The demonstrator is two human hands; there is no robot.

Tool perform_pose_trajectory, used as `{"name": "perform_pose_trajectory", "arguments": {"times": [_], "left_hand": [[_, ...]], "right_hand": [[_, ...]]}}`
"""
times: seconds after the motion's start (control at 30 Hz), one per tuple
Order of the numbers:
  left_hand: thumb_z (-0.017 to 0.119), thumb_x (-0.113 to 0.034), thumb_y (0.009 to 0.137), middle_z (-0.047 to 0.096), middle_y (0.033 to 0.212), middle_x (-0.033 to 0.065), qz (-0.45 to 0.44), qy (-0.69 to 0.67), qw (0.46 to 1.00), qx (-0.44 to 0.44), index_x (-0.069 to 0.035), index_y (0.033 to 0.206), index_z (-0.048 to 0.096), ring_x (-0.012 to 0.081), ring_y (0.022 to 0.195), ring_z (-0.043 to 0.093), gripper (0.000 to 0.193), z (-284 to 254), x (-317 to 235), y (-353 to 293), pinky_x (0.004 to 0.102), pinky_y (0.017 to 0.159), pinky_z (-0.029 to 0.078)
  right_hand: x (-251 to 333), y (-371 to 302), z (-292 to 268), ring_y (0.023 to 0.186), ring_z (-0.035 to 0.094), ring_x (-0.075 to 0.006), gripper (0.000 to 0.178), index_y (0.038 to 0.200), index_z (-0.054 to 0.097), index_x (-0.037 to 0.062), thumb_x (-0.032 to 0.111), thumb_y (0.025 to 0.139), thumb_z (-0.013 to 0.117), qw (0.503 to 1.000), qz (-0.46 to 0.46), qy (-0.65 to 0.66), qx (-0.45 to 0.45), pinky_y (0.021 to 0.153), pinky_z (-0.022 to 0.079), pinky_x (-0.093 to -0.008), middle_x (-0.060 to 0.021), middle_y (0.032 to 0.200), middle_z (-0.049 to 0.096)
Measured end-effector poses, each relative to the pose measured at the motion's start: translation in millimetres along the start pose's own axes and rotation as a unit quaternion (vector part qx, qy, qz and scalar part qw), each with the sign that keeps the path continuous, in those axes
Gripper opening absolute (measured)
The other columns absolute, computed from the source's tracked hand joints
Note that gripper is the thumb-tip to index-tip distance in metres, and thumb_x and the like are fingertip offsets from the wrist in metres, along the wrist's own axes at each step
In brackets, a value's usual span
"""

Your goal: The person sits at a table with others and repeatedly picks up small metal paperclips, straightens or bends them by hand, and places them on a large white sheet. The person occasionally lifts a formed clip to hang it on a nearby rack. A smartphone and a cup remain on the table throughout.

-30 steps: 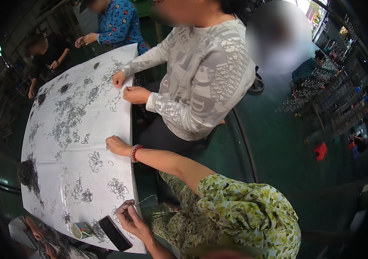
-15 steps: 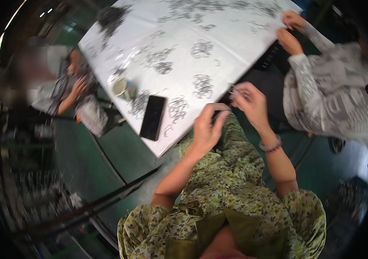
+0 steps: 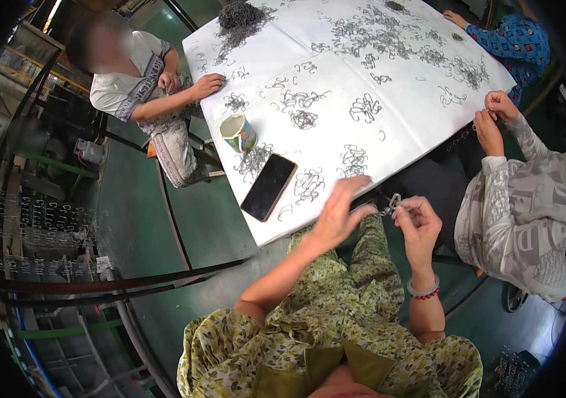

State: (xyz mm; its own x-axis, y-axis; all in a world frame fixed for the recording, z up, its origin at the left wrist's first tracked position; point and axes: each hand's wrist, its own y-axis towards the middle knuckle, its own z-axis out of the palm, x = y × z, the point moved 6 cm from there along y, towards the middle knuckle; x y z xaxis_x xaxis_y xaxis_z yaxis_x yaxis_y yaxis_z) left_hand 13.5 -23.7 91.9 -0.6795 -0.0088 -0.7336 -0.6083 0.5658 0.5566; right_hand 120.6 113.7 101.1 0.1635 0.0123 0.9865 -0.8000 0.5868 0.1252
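Note:
My right hand (image 3: 419, 229) is pinched on small bent metal pieces (image 3: 391, 205), which stick out from the fingertips just off the table's near edge. My left hand (image 3: 337, 217) is open, fingers stretched toward the table edge, with nothing seen in it. Near its fingertips lies a small pile of dark C-shaped wire pieces (image 3: 354, 159) on the white tabletop (image 3: 336, 129). Another such pile (image 3: 309, 185) lies left of that, beside a black phone (image 3: 268, 188).
A patterned cup (image 3: 238, 133) stands behind the phone. Several loose wire piles spread over the table, with a dense dark heap (image 3: 240, 16) at the far left. Co-workers sit left and right; one person's hand (image 3: 209, 85) rests at the left edge. A dark metal rail (image 3: 120, 282) runs at lower left.
The view has shifted, so the table shows farther right. My left hand has spread its fingers from a curled pose. The right still pinches. The left co-worker's arm now reaches onto the table.

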Motion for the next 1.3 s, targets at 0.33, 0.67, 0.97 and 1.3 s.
{"name": "perform_pose_trajectory", "arguments": {"times": [0.33,0.67,0.97,1.3], "left_hand": [[0.067,-0.015,0.082,0.059,0.095,0.015,-0.121,0.404,0.905,0.058,-0.005,0.089,0.071,0.0336,0.095,0.057,0.013,-57.7,213.5,72.2,0.0446,0.077,0.051],[0.055,-0.005,0.093,0.059,0.086,0.0173,-0.113,0.265,0.957,-0.031,0.002,0.092,0.057,0.0315,0.083,0.061,0.008,-56.4,179.3,74.1,0.0412,0.07,0.05],[0.065,-0.004,0.091,0.068,0.088,0.012,-0.281,-0.276,0.918,0.049,0.009,0.104,0.064,0.0155,0.073,0.067,0.018,-9.4,23.1,34.6,0.0279,0.069,0.055],[0.07,-0.006,0.087,0.068,0.091,0.01,-0.13,-0.146,0.981,-0.003,0.002,0.092,0.065,0.0153,0.079,0.065,0.011,4.3,-14.8,25.5,0.0288,0.068,0.053]], "right_hand": [[-12.9,1.6,-7.7,0.062,0.048,-0.001,0.005,0.085,0.062,-0.0014,-0.006,0.085,0.065,1.0,0.011,-0.019,-0.013,0.055,0.037,-0.0179,0.0018,0.073,0.061],[-8.6,6.7,-7.7,0.065,0.047,-0.0015,0.005,0.087,0.062,-0.0009,-0.004,0.086,0.066,0.999,-0.009,-0.04,-0.011,0.058,0.038,-0.018,0.0015,0.076,0.06],[-20.7,2.1,-3.9,0.064,0.053,-0.002,0.001,0.09,0.065,-0.0009,0.0,0.089,0.065,0.999,0.028,-0.01,-0.032,0.058,0.041,-0.017,0.0012,0.075,0.063],[-21.5,-2.2,7.6,0.069,0.056,-0.0031,0.004,0.092,0.066,-0.0013,-0.002,0.088,0.066,0.998,0.0,-0.038,-0.044,0.062,0.044,-0.018,0.0002,0.078,0.064]]}}
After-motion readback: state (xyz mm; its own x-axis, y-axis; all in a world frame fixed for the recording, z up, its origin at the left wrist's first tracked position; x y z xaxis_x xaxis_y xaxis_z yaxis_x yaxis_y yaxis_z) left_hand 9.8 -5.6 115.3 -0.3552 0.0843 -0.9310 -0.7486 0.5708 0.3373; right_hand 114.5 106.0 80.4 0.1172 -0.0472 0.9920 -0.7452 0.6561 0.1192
